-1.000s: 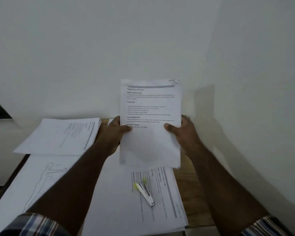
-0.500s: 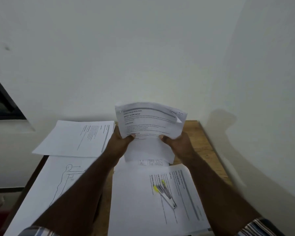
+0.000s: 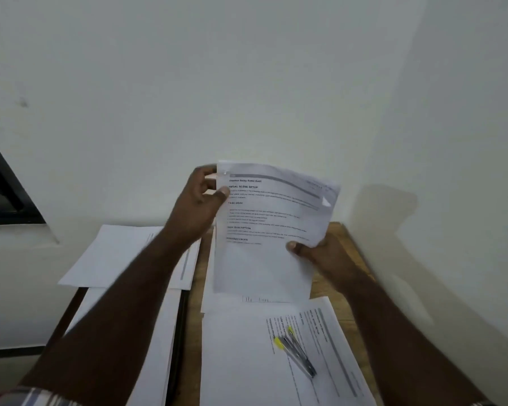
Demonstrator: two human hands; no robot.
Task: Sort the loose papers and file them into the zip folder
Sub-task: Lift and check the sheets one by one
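— Two hands on one sheaf?
— Yes. The left hand (image 3: 198, 200) pinched the stapled papers (image 3: 269, 230) at their 10 o'clock corner, thumb on the print; the right hand (image 3: 324, 253) gripped the 4 o'clock edge, thumb on top, holding them above the wooden table (image 3: 345, 244).
— Room to move?
— Walls closed in at 12 and 3 o'clock. More sheets (image 3: 123, 256) lay at 9 o'clock, and pens (image 3: 295, 351) on a printed page (image 3: 247, 361) at 6.
— Legible text?
— "INITIAL SCENE SETUP" and "TASK GOAL"; the rest was blurred.
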